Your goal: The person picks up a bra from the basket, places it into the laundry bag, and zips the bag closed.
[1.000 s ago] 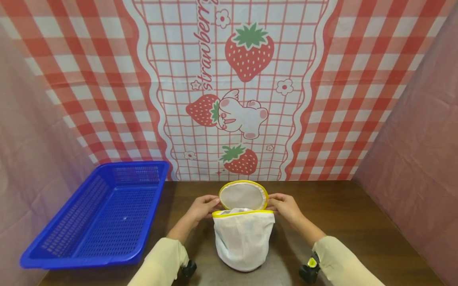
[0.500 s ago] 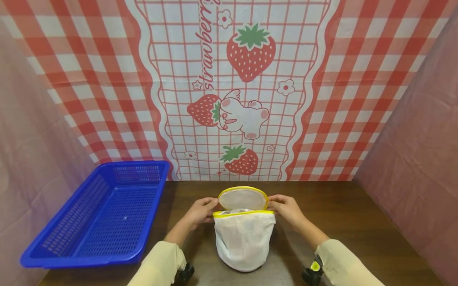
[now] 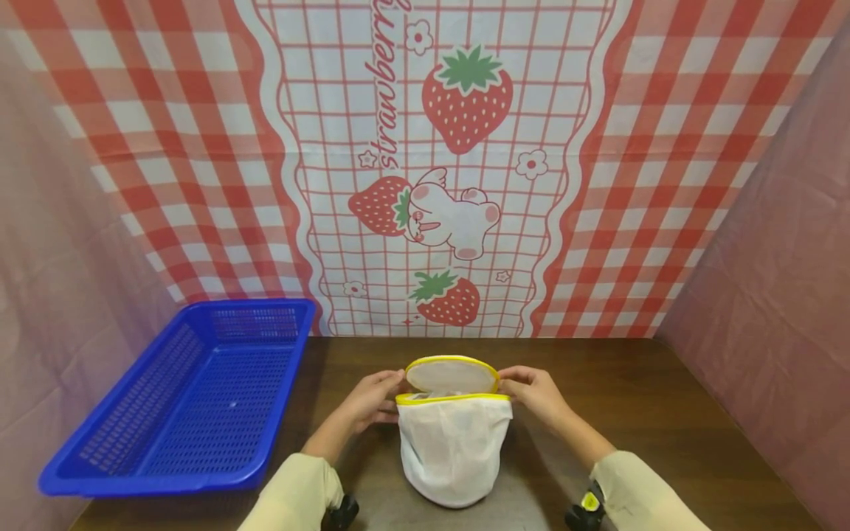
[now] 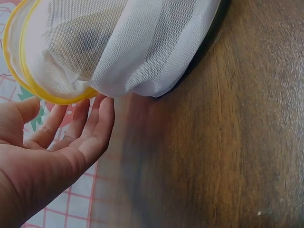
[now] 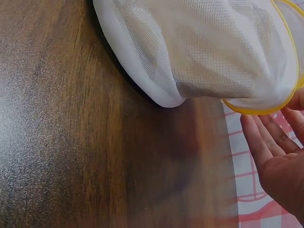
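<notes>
A white mesh laundry bag (image 3: 451,450) with yellow zip edging stands upright on the wooden table. Its round lid flap (image 3: 451,374) is tipped back at the rear, leaving a gap above the yellow rim. My left hand (image 3: 374,399) is at the lid's left edge, holding it between thumb and fingertips, with lower fingers against the bag's side. On the opposite edge, my right hand (image 3: 534,393) holds the lid the same way. Through the mesh in the left wrist view, a darkish shape (image 4: 85,42) shows inside the bag.
A blue plastic basket (image 3: 292,398) with slotted walls stands at the left of the table (image 3: 631,413). Behind it hangs a red-checked strawberry cloth (image 3: 425,287), and pinkish curtains (image 3: 777,295) close off both sides.
The lid flap has come down and forward toward the bag's opening, with both hands at its edges. The bag has stayed almost in place.
</notes>
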The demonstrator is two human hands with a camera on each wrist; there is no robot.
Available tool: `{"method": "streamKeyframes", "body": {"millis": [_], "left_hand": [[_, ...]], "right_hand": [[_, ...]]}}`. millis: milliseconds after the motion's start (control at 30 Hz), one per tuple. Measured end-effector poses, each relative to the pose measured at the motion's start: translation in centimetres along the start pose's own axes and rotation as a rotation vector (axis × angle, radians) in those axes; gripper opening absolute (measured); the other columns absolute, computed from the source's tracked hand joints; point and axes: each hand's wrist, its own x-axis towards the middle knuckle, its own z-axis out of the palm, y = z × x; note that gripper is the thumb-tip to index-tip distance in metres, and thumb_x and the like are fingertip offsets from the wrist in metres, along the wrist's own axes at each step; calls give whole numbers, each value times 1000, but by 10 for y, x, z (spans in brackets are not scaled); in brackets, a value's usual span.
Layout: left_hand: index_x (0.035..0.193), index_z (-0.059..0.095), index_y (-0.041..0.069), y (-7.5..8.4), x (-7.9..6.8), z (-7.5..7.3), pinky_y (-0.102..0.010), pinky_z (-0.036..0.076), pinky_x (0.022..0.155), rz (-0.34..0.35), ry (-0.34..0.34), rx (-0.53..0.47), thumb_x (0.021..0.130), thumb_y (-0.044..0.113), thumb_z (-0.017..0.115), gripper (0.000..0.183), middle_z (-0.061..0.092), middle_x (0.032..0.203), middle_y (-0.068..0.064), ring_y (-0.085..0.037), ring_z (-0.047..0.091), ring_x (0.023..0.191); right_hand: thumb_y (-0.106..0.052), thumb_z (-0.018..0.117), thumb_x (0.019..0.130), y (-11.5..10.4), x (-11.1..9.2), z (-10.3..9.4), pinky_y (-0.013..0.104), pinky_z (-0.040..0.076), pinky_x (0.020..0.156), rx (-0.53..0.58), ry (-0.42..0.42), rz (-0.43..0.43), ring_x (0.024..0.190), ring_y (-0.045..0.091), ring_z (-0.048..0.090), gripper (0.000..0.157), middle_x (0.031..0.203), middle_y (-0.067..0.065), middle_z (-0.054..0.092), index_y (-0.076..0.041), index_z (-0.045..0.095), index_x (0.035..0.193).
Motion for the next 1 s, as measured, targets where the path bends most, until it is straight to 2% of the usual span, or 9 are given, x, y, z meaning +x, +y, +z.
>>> {"method": "streamKeyframes", "body": {"millis": [133,300,467,667,767,867,1000], "left_hand": [[129,44,-5,0,1,1,-32,54,66,-10,16,-5,98,35,45,51,59,121,-25,-20,66,79],[126,49,-4,2,1,1,-31,53,66,-29,30,6,98,37,44,50,61,119,-23,-18,65,76],[126,54,-1,4,0,1,-28,52,62,-96,44,56,93,54,45,65,61,122,-20,-17,63,73],[127,55,2,8,-1,2,-23,48,54,-167,26,120,87,69,40,80,66,90,-8,-13,56,61],[126,56,2,10,0,3,-22,47,53,-176,20,130,85,70,41,81,64,84,-5,-13,54,58],[122,59,3,10,1,4,-22,46,51,-176,23,129,85,64,47,72,63,79,-3,-12,53,57],[108,60,4,9,3,5,-21,45,49,-169,45,113,86,46,56,48,60,69,0,-11,52,54]], "right_hand": [[-10,61,86,2,-1,0,31,55,71,-11,0,1,76,11,62,26,97,16,69,8,64,105],[-9,61,86,2,-2,-2,27,54,71,-11,-13,-19,77,9,62,25,97,16,69,8,64,104],[-9,62,86,2,-4,-4,26,54,71,0,-53,-48,77,7,62,26,99,18,68,9,64,105],[-9,63,86,2,-5,-6,26,53,72,-5,-67,-71,77,6,61,25,99,17,68,7,65,105],[-9,63,86,3,-5,-7,26,53,73,-13,-68,-83,77,6,61,25,98,16,68,7,65,104],[-8,62,85,3,-5,-7,25,53,72,-15,-77,-99,77,6,60,24,97,17,68,7,66,103],[-7,61,85,2,-6,-7,26,53,72,-15,-92,-114,76,6,60,22,97,19,68,7,66,102]]}}
